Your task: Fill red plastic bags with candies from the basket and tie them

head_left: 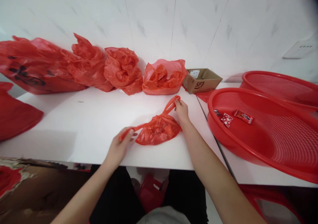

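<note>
A small red plastic bag (pixel 159 130) lies on the white table (pixel 81 124), bulging with something inside. My left hand (pixel 121 146) pinches one stretched handle at the bag's near left. The other handle is pulled up and away by my right hand (pixel 182 111), whose fingers are closed on it. Both handles are drawn taut in opposite directions.
Several filled red bags (pixel 119 70) line the tiled wall, with a small cardboard box (pixel 201 80) beside them. To the right stand two big red mesh baskets (pixel 268 131); the nearer one holds a few wrapped candies (pixel 242 116). A red bag (pixel 15 116) lies at far left.
</note>
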A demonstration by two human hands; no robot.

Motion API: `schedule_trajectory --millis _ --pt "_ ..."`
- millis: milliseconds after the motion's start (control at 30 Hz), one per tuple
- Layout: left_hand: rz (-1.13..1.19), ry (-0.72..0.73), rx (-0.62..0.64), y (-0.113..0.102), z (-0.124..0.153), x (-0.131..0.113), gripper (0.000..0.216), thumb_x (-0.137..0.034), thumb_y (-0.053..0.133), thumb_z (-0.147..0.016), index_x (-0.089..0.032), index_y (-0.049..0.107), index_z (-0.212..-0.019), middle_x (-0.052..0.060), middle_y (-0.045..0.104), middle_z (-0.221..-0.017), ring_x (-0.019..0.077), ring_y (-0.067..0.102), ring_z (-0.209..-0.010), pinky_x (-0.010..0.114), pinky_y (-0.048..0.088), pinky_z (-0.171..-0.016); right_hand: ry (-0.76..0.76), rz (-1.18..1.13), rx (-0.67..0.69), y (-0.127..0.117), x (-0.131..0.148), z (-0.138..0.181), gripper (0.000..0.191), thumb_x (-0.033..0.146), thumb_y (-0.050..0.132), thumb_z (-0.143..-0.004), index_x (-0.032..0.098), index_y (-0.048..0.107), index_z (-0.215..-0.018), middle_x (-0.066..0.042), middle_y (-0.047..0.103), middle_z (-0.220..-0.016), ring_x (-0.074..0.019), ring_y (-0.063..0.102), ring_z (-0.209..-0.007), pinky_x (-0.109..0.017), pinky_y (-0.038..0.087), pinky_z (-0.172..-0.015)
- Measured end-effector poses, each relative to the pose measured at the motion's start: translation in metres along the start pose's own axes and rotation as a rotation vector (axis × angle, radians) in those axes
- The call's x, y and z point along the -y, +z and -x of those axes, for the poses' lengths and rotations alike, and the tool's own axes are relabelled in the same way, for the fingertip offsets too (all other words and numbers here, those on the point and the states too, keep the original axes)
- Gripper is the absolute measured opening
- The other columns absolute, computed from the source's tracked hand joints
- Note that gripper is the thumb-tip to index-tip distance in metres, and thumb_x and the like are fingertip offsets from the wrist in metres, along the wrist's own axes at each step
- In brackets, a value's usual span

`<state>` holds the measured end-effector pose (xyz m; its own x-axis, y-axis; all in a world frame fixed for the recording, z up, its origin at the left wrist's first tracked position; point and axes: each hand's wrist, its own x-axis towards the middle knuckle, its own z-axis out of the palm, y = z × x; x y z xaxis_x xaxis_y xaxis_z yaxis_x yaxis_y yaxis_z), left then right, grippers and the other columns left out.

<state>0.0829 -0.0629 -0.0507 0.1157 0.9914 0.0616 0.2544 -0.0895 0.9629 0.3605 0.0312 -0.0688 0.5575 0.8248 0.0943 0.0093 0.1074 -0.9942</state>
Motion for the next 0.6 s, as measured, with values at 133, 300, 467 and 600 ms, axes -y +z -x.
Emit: schedule_trajectory --millis 133,300,467,600 --pt "0.013 0.115 -0.274 -0.015 -0.012 -0.024 0.036 -0.046 0.052 -0.09 -0.022 0.058 -0.117 0.009 0.062 -0.124 0.0237 0.063 -0.108 0.04 0.049 -0.093 0.044 -0.196 0.076 0.003 0.01 0.005 0.009 0.028 0.049 -0.072 0.02 0.05 -0.078 0.002 0.057 -0.074 -0.0109 0.054 -0.067 -0.023 0.047 -0.065" --pt "-0.749 0.615 -0.183 0.015 -0.006 -0.055 0.032 -0.038 0.054 -0.09 -0.026 0.059 -0.12 0.009 0.055 -0.134 0.0291 0.05 -0.123 0.046 0.037 -0.104 0.034 -0.334 0.158 0.005 0.021 0.013 0.01 0.027 0.054 -0.069 0.02 0.048 -0.073 0.003 0.054 -0.066 -0.0104 0.055 -0.064 -0.022 0.049 -0.065" --pt "-1.231 0.271 0.128 0.029 -0.01 -0.054 0.039 -0.042 0.053 -0.091 -0.026 0.056 -0.126 0.01 0.065 -0.115 0.0285 0.064 -0.092 0.039 0.048 -0.076 0.125 -0.47 0.22 -0.001 0.035 0.018 0.014 0.034 0.05 -0.076 0.021 0.045 -0.072 0.002 0.058 -0.065 -0.0128 0.062 -0.069 -0.027 0.052 -0.073" --pt "-1.169 0.167 0.252 0.015 0.001 -0.054 0.035 -0.042 0.033 -0.097 -0.024 0.06 -0.084 0.001 0.061 -0.067 0.0207 0.058 -0.06 0.03 0.039 -0.057 0.252 -0.525 0.192 -0.002 0.044 0.02 0.028 0.033 0.045 -0.083 0.022 0.028 -0.064 0.01 0.025 -0.043 -0.0089 0.041 -0.042 -0.025 0.05 -0.061"
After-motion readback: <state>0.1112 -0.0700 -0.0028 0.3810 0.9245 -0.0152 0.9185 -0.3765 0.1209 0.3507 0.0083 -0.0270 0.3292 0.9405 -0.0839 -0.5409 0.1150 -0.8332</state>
